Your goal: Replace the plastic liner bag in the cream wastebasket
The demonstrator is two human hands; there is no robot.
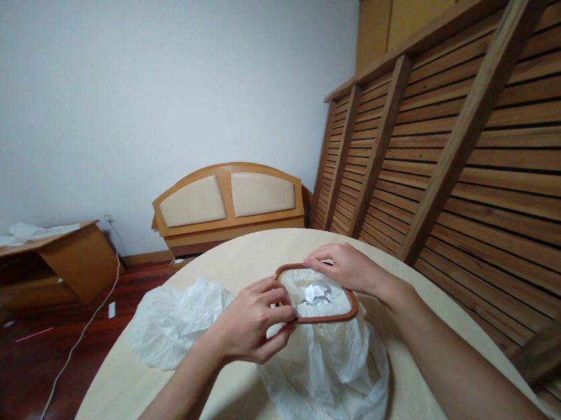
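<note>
Both gripping the brown frame [325, 319], the left hand [257, 321] and right hand [347, 268] could tear the thin white bag [327, 372] by tugging unevenly.

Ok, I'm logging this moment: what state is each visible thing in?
Left hand: fingers curled at the rim
Right hand: bent over the rim's far side
Rim: opening upward
Bag: wrinkled, draped from rim
Paper: crumpled, inside rim
White plastic: crumpled, on table
Cable: slack, trailing across floor
Slatted panel: leaning
</note>
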